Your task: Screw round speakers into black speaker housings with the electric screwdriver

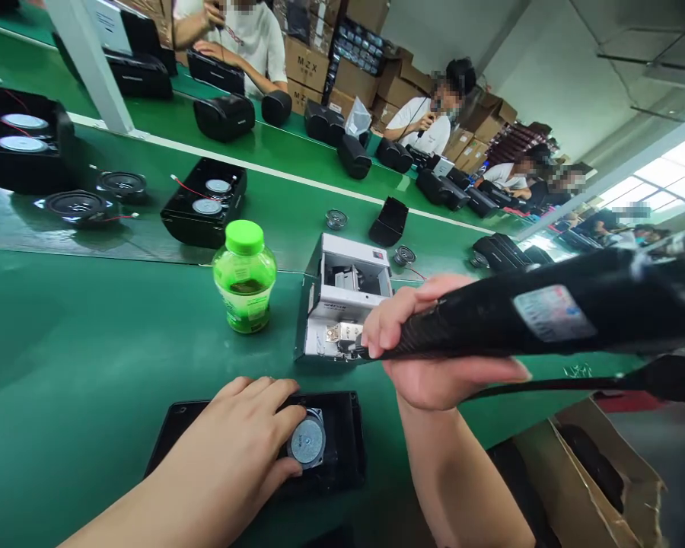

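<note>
A black speaker housing (347,449) lies open on the green bench in front of me, with a round silver-backed speaker driver (307,441) inside it. My left hand (256,426) rests over the housing, thumb and index finger gripping the driver's left edge. Part of the housing is hidden under that hand. In my right hand (422,342) is a black electric screwdriver (479,312), its body tilted and its cord trailing right. The screwdriver's tip is at the front of a white and black screw feeder (351,304); whether it holds a screw cannot be made out.
A green-capped bottle (245,278) stands left of the feeder. Another housing (205,202) with two drivers and several loose drivers (77,205) lie further back. An open cardboard box (605,464) is at lower right. Several people work across the bench.
</note>
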`<state>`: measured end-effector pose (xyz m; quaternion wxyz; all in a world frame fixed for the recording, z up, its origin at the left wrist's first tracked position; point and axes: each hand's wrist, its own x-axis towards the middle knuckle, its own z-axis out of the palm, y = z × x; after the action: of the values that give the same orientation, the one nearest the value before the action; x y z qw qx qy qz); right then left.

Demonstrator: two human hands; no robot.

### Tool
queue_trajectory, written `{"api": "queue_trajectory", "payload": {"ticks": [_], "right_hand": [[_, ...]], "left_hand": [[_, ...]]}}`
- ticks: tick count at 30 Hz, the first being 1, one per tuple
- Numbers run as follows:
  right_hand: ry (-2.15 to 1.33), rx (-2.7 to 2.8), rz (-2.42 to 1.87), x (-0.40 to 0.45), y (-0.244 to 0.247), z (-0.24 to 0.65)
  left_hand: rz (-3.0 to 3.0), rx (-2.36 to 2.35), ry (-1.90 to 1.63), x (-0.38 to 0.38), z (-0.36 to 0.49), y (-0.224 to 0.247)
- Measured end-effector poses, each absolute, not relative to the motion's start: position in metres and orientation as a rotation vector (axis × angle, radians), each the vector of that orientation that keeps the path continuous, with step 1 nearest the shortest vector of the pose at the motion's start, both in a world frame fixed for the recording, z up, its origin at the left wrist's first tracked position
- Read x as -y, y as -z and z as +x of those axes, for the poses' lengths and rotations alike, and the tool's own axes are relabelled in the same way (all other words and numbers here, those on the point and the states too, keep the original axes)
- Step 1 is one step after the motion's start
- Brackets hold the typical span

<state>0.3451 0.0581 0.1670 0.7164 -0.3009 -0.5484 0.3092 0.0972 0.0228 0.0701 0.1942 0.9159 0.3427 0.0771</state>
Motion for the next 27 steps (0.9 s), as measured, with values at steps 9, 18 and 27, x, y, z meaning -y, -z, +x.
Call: {"api": "queue_trajectory", "payload": {"ticks": [9, 18, 27], "right_hand": [[-0.498, 1.222, -0.772, -0.061, -0.152, 0.338], [-0.779, 1.025, -0.782, 0.000, -0.187, 0.342], [-0.957, 1.073, -0.818, 0.026, -0.157, 0.343]], "left_hand": [[2.488, -0.979, -0.114, -0.024, 0.100, -0.080], [2.590, -0.921, -0.238, -0.022, 0.093, -0.067], [2.652, -0.857, -0.457, -0.022, 0.084, -0.066]]}}
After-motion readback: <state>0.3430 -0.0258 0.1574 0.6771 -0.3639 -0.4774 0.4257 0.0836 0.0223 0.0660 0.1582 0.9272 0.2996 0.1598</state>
